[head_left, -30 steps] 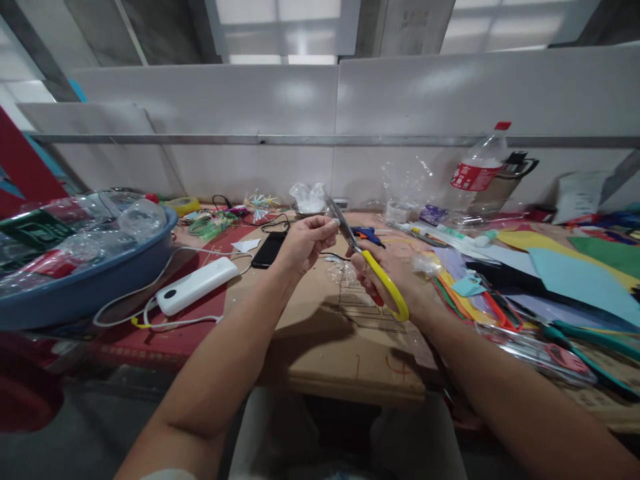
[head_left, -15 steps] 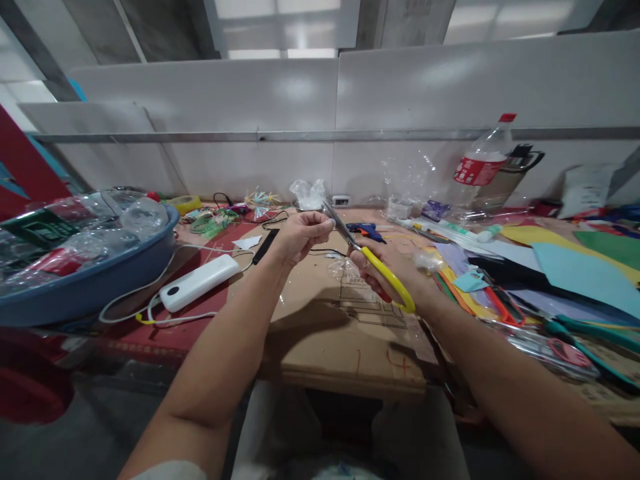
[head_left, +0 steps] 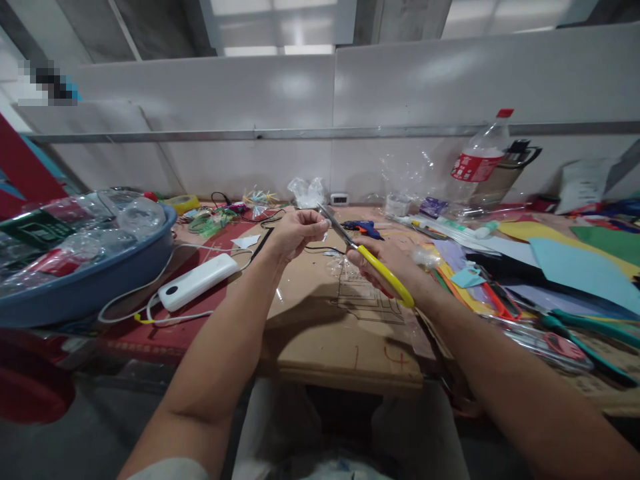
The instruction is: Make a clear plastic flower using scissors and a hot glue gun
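Scissors [head_left: 385, 273] have shifted since 0.5 s ago: the red grip visible then below the yellow loop is hidden now, so the handles look drawn together, and the blades appear nearly closed. They slant above the cardboard [head_left: 320, 360], held by the right hand [head_left: 397, 263], its fingers wrapped around the handles; the blade ends lie right by the fingertips of the left hand [head_left: 297, 233]. That hand's thumb and forefinger are pinched narrow on a tiny whitish piece [head_left: 327, 225], too small to identify.

Largest risk, I judge: a nick to the left fingertips, caused by the blades slipping or shutting with skin this near. Smaller: the whitish piece could pop out of the pinch, since so little seems held, and get lost near the crumpled clear film [head_left: 341, 267] below.

Containers, biggest first: the blue basin [head_left: 100, 287] is heaped with clear plastic bottles [head_left: 60, 260], some red-labelled. At back right, 1 red-capped bottle [head_left: 477, 167] appears to lean slightly; no drink can be made out inside. A clear plastic bag [head_left: 306, 193] holds something white, unclear.
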`<state>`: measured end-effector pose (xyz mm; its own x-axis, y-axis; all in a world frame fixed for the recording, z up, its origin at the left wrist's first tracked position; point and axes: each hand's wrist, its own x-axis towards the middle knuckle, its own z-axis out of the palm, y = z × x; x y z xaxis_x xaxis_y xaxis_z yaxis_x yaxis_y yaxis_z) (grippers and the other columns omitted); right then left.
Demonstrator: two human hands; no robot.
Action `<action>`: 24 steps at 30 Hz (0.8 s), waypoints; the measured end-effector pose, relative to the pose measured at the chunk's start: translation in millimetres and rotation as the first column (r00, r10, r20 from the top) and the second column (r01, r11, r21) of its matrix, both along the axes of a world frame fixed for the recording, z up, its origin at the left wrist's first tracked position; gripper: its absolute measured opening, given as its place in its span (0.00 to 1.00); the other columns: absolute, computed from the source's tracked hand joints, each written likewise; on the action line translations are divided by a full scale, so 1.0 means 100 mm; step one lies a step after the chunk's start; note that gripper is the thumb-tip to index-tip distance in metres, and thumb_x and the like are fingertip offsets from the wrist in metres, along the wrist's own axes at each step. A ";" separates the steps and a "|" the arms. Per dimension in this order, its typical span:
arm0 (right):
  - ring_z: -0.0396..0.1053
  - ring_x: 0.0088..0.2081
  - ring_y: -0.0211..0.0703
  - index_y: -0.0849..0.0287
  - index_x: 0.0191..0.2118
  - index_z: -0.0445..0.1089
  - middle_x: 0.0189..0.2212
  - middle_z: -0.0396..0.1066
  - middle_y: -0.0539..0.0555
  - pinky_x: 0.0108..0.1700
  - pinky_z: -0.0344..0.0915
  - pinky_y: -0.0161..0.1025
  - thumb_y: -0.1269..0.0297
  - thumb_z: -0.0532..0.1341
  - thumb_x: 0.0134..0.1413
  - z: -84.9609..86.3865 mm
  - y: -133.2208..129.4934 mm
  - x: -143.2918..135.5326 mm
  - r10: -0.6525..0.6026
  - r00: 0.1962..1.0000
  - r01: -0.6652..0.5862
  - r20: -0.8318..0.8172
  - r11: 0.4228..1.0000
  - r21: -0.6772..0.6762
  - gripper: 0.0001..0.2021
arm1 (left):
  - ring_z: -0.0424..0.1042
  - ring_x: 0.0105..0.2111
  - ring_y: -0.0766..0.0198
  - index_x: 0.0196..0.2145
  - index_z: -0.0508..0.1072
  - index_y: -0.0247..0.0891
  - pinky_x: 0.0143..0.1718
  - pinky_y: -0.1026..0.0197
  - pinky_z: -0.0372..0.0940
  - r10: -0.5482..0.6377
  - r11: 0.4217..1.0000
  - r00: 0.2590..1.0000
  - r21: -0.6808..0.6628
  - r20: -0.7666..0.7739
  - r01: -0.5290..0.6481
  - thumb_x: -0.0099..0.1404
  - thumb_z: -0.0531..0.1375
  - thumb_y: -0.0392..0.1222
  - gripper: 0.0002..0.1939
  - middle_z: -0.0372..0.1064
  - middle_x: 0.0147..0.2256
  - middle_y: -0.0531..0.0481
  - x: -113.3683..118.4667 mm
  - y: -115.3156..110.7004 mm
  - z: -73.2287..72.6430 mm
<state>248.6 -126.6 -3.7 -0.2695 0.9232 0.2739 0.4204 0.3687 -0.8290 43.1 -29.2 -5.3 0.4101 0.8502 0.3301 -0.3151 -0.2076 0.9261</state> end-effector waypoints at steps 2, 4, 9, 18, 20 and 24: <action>0.63 0.25 0.40 0.56 0.37 0.72 0.20 0.62 0.49 0.25 0.59 0.36 0.38 0.62 0.55 0.01 0.00 0.00 0.018 0.999 -0.018 0.028 1.000 -0.002 0.23 | 0.65 0.22 0.72 0.24 0.72 0.33 0.27 0.65 0.60 0.002 1.000 1.000 0.000 -0.005 -0.002 0.48 0.74 0.38 0.14 0.66 0.21 0.53 -0.01 0.01 0.00; 0.62 0.24 0.39 0.56 0.37 0.72 0.20 0.62 0.48 0.26 0.58 0.36 0.39 0.61 0.56 0.02 -0.01 0.01 0.009 0.999 -0.009 0.045 1.000 0.008 0.23 | 0.65 0.22 0.72 0.23 0.72 0.33 0.26 0.65 0.59 0.009 1.000 1.000 -0.001 -0.014 -0.009 0.48 0.74 0.38 0.14 0.66 0.21 0.53 -0.01 0.02 0.00; 0.60 0.24 0.37 0.58 0.39 0.72 0.20 0.61 0.47 0.28 0.56 0.36 0.40 0.59 0.59 0.07 -0.04 0.02 -0.011 0.989 0.002 0.148 0.998 0.061 0.23 | 0.65 0.21 0.72 0.23 0.72 0.33 0.26 0.66 0.60 0.034 0.999 0.999 -0.015 -0.041 -0.034 0.45 0.75 0.38 0.15 0.67 0.20 0.53 -0.01 0.00 0.02; 0.65 0.30 0.40 0.59 0.43 0.76 0.29 0.71 0.51 0.34 0.57 0.37 0.41 0.56 0.62 0.12 -0.01 0.05 -0.021 0.955 -0.015 0.296 0.993 0.118 0.24 | 0.64 0.20 0.72 0.21 0.72 0.34 0.25 0.66 0.59 0.011 1.000 0.998 -0.024 -0.054 -0.013 0.46 0.74 0.35 0.13 0.65 0.19 0.54 -0.02 0.00 0.05; 0.66 0.31 0.41 0.59 0.42 0.76 0.29 0.72 0.52 0.34 0.57 0.37 0.41 0.56 0.62 0.13 0.00 0.06 -0.028 0.947 -0.013 0.320 0.992 0.123 0.25 | 0.64 0.20 0.72 0.20 0.72 0.34 0.24 0.66 0.59 0.009 1.000 0.998 -0.018 -0.060 -0.010 0.46 0.74 0.35 0.13 0.66 0.18 0.53 -0.03 0.00 0.05; 0.69 0.35 0.45 0.58 0.44 0.76 0.34 0.75 0.54 0.37 0.61 0.39 0.42 0.57 0.62 0.11 0.01 0.08 -0.051 0.931 0.000 0.361 0.990 0.141 0.24 | 0.64 0.20 0.72 0.21 0.74 0.33 0.24 0.66 0.58 0.003 1.000 0.997 -0.002 -0.083 -0.003 0.47 0.74 0.35 0.11 0.66 0.18 0.52 -0.05 0.02 0.03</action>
